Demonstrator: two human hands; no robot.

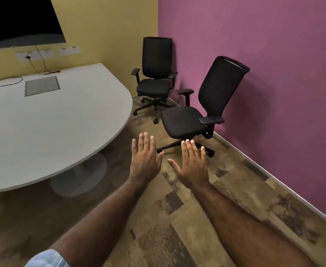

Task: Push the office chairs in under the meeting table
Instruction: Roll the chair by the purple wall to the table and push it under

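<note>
Two black mesh-backed office chairs stand away from the white rounded meeting table (65, 120). The nearer chair (202, 112) sits against the purple wall, its seat turned towards the table. The farther chair (155, 78) is in the corner, facing me. My left hand (144, 158) and my right hand (192, 162) are stretched out in front of me, palms down, fingers straight and spread, holding nothing. Both hover above the floor just short of the nearer chair's wheeled base, touching neither chair.
The table rests on a round white pedestal base (81, 176). A grey cable hatch (41, 86) and loose cables lie on its top. A dark screen (21, 20) and wall sockets hang on the yellow wall. Patterned carpet (177, 218) runs between the table and the purple wall (273, 74).
</note>
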